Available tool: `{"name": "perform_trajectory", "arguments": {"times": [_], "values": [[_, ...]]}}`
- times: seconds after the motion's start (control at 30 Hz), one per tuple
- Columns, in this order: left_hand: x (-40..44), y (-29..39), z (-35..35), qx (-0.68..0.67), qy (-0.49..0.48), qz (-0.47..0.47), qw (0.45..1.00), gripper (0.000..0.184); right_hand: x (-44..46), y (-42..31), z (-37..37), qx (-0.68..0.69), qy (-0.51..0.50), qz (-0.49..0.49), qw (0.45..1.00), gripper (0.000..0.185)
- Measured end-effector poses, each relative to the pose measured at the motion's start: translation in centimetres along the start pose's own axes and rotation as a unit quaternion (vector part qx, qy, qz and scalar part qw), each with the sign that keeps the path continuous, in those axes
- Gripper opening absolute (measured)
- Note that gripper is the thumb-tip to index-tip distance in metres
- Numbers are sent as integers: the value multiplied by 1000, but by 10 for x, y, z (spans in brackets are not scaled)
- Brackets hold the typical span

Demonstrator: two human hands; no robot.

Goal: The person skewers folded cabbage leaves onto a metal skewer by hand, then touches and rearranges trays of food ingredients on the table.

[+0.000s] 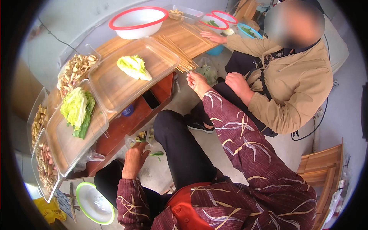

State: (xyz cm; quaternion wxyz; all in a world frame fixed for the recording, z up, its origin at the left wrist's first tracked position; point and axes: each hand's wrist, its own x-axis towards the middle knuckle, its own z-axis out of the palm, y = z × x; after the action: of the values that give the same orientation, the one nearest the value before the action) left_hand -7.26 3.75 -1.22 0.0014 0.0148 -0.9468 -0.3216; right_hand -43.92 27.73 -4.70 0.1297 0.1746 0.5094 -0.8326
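Observation:
At the pointed ends of a bundle of thin wooden skewers [174, 50], near the table's right edge, is my right hand [197, 82], its fingers pinched together; what they grip is too small to make out. Low between the table and my knee is my left hand [134, 159], beside some green leaves [156, 153] and a small plastic bag [141, 137]; its fingers are partly bent and I cannot tell whether they hold anything. One piece of lettuce [134, 67] lies in a clear tray [103, 92], and more leafy greens [78, 109] lie in another tray.
A co-worker [295, 80] in a tan jacket sits at the right, one hand on the table. A white basin with red rim [138, 30] stands at the back. Trays of cut food [76, 69] line the left. A green-rimmed basin [96, 203] sits on the floor.

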Motion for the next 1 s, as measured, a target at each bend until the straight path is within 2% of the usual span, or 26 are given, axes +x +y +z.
{"name": "perform_trajectory", "arguments": {"times": [0.3, 0.43, 0.5, 0.6, 0.7, 1.0], "values": [[0, -1, 1, -3, -11, -8, 1000, 30, -11, -2, 1, -57, -28, 22, 998, 13], [-2, -2, 0, -6, -16, -10, 1000, 30, -14, -6, -5, -96, 4, 23, 995, 14], [-2, -3, 4, -12, 18, 9, 1000, 31, -16, -9, -9, -113, 12, 35, 993, 14], [-2, -1, 2, 7, 13, 11, 1000, 31, -25, -6, -18, -120, -4, 38, 992, 14], [-2, 0, -2, -4, -16, -14, 1000, 30, -36, -3, -27, -93, -28, 55, 994, 15], [-2, 0, -1, 7, -14, -13, 1000, 31, -96, -3, -67, 31, -78, 110, 990, 15]]}}
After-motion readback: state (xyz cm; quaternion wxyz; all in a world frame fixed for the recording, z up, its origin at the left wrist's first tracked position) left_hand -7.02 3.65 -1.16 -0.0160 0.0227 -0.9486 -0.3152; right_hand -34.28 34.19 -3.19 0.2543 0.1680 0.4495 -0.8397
